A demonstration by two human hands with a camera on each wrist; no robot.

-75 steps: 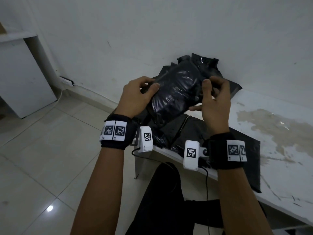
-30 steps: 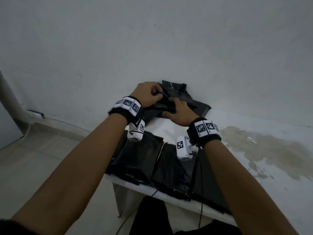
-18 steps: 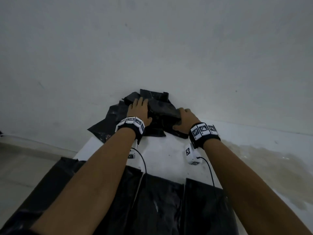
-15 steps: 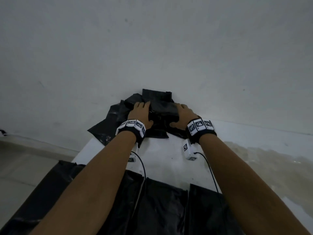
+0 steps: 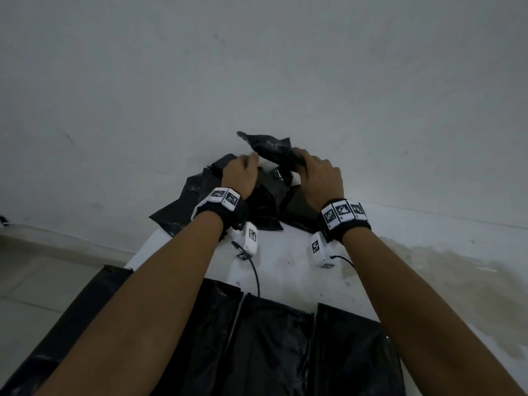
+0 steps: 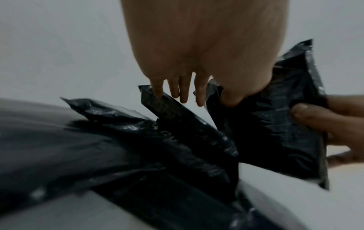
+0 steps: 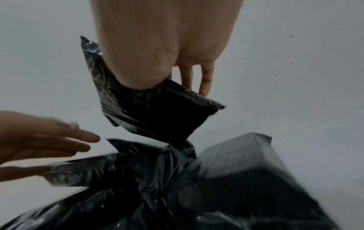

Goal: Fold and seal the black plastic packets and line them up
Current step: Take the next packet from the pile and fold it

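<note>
White table (image 5: 288, 270) against a bare wall holds the pile of black packets (image 5: 257, 201) beneath both hands. Since half a second ago, the right hand (image 5: 320, 178) has lifted one packet (image 5: 274, 151) clear, pinching it; fingers of the left hand (image 5: 240, 174) hang loose beside it, so folding comes next.
</note>
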